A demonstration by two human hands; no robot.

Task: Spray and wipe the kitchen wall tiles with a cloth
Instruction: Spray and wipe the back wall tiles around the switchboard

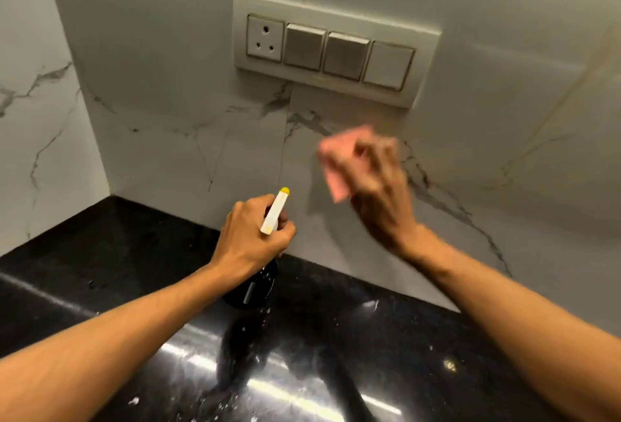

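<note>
While both arms reach in over the black counter, here is how it stands:

Left hand (pixel 250 236): wrapped tight around the neck of the spray bottle, fingers curled right round it under the trigger head, knuckles up. That grip is fully closed on the bottle.

Spray bottle (pixel 252 287): dark body, standing upright at the back edge of the counter, just beside the wall; whether its base touches the stone I cannot tell, the hand and the gloss hide it. White trigger head (pixel 274 213) pokes up out of the fist, and its yellow nozzle tip (pixel 285 190) points at the tiles.

Right hand (pixel 376 183): up off the counter and blurred, fingers bunched around the cloth, closed on it and pressed toward the wall.

Pink cloth (pixel 336 166): scrunched in the right hand, against or right at the tile face below the switch plate; the blur hides the exact contact. Its lower corner hangs out of the fist on the left side.

Wall tiles (pixel 201 139): white marble-look with grey veins, a vertical joint running down between the two hands. A second tiled wall meets them at the back left corner of the counter.

Switch plate (pixel 336 48): mounted on the wall above the cloth, a three-pin socket at its left end, then three rocker switches.

Counter (pixel 117 253): polished black stone, with white specks and droplets scattered toward its near edge.
</note>
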